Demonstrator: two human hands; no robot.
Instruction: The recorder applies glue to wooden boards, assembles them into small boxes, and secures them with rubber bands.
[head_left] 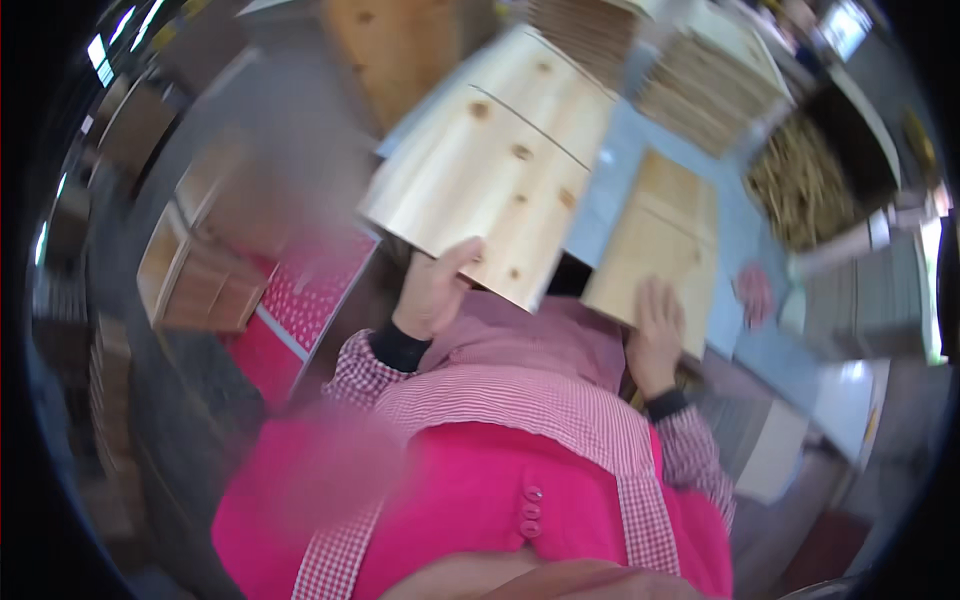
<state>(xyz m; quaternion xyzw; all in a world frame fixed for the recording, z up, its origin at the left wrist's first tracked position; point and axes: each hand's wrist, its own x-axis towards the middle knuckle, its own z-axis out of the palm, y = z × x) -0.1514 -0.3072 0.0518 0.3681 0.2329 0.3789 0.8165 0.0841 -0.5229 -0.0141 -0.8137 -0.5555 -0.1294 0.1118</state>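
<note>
1. The left hand (437,290) grips the near edge of a big pale wood board (490,175), its fingers closed on it.
2. The board is tilted up over the blue worktop (745,250).
3. The right hand (655,335) lies flat, fingers spread, on a smaller wood board (660,235) on the worktop.

1. A pale blue-grey worktop (742,240) runs across the upper right of the view.
2. Tall stacks of thin light-brown wooden sheets (705,85) stand at its far end.
3. A dark bin of straw-coloured wood shavings (805,185) sits just beside those stacks.
4. Open light wooden boxes (195,280) lie on the dark grey floor (175,390) at left.
5. Next to them lies a red and white dotted mat (310,300).
6. Daylight enters through bright windows (105,55) at upper left.
</note>
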